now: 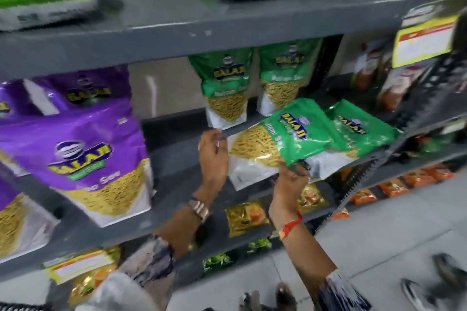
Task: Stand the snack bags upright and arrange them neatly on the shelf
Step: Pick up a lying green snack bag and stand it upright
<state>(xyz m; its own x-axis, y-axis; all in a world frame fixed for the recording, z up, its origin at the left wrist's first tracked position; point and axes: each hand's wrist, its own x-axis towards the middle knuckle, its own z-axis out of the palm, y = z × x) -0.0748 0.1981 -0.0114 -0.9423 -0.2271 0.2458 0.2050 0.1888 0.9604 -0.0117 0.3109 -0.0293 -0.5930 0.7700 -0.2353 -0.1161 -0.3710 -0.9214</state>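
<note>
The left forearm, with a patterned sleeve (151,257) and a wristband (199,208), reaches up from the lower centre. Far left, purple snack bags (83,154) stand on the grey shelf (177,149), the front one overhanging the shelf's front edge. Between the purple bags and the green ones, a stretch of bare shelf board stays open. The left hand (213,156) rests there, fingers (217,139) loosely apart, touching the lower left corner of the tilted green snack bag (275,144). Two green bags (227,88) stand upright at the back of the shelf. The tilted bag leans to the right, its bottom edge past the shelf's front edge. The right hand (290,179) is under it, fingers clamped on its lower edge. A second green bag (358,129) lies flat just beside it, near the perforated upright post (414,118) at the shelf's right end.
</note>
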